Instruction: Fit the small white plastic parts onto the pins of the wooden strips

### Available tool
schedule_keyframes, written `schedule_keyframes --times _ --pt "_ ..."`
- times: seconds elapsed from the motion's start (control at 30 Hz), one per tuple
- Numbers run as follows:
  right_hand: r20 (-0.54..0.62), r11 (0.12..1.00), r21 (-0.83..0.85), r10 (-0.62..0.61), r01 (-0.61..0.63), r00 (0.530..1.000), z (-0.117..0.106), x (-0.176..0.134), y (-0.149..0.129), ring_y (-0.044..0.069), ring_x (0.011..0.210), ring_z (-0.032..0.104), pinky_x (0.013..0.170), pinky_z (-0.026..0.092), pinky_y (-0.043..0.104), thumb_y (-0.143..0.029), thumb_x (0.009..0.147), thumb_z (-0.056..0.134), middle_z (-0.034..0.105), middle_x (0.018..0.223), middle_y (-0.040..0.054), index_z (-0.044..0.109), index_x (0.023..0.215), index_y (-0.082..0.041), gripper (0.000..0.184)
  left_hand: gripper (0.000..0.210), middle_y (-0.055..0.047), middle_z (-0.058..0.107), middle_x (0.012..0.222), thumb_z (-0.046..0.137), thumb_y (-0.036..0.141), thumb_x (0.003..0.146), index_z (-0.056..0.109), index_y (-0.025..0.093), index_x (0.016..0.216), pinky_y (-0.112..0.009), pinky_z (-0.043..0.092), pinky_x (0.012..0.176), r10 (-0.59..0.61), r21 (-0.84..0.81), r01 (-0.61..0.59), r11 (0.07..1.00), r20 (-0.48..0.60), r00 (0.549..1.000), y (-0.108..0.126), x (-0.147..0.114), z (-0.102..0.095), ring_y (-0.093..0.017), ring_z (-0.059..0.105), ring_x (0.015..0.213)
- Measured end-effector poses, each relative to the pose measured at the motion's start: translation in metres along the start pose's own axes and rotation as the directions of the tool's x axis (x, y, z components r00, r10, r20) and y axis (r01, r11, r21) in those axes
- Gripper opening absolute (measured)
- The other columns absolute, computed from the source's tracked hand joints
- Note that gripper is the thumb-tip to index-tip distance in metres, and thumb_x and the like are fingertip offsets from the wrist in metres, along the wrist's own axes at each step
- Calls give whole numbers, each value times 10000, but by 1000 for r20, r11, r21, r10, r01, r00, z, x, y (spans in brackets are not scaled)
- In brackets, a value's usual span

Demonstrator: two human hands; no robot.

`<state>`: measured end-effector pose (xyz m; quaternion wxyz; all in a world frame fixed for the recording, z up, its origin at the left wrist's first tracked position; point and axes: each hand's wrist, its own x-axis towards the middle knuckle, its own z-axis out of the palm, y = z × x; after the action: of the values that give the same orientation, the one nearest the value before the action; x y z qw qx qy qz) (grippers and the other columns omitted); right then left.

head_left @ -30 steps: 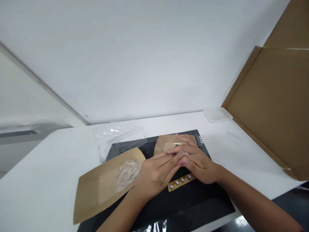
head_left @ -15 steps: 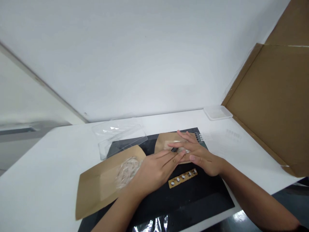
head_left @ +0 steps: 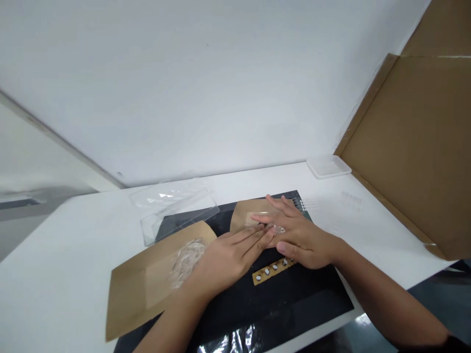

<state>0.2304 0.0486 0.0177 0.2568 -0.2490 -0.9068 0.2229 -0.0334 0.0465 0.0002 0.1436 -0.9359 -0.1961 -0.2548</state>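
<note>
My left hand [head_left: 232,255] reaches in with its fingers stretched out close together, their tips over the smaller brown paper tray [head_left: 241,212]. Across from it, my right hand [head_left: 300,234] has its fingers spread above the same tray, some crossing its far edge. The fingertips of both hands meet near the middle of the tray. Partly covered beneath them are clear plastic pieces [head_left: 280,229]; whether either hand grips one is hidden. A tan strip [head_left: 263,275] with several round silvery pieces lies just below my right thumb.
At left, a larger brown paper tray [head_left: 132,289] holds a heap of clear plastic pieces [head_left: 187,259]. Both trays rest on a black mat [head_left: 294,299]. Clear plastic covers [head_left: 172,208] lie behind. A translucent tray [head_left: 327,167] and a cardboard panel [head_left: 412,147] stand at right.
The whole view has shifted slightly. My right hand has come lower and to the left over the tray, and its thumb covers the right end of the tan strip.
</note>
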Motion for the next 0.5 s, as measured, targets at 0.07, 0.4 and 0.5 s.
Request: schedule_keyframes --times 0.07,0.4,0.5 --pt "1 1000 -25 13 -13 1000 -5 -2 1 270 1671 -7 1331 -27 619 -364 1106 465 447 1676 -47 724 1324 -366 339 631 -150 744 1346 478 37 1043 344 144 1650 -377 656 932 2 30 -3 1000 36 999 -2 0 -3 -263 743 1212" --pt "-264 995 -102 -25 -2 964 -8 -5 28 292 1614 306 1327 90 644 -405 965 761 813 1172 4 827 921 -346 99 698 -95 775 1306 465 59 1064 229 234 1697 -298 639 849 -161 111 172 979 -101 982 -12 -11 -1 -202 796 1035" --pt "-377 997 -64 16 -43 926 -2 -4 36 285 1502 508 1334 80 648 -362 998 728 837 932 -8 826 990 -356 98 740 -139 688 1445 417 41 1060 161 284 1711 -286 641 759 -261 61 271 961 -135 956 -6 -11 8 -196 804 944"
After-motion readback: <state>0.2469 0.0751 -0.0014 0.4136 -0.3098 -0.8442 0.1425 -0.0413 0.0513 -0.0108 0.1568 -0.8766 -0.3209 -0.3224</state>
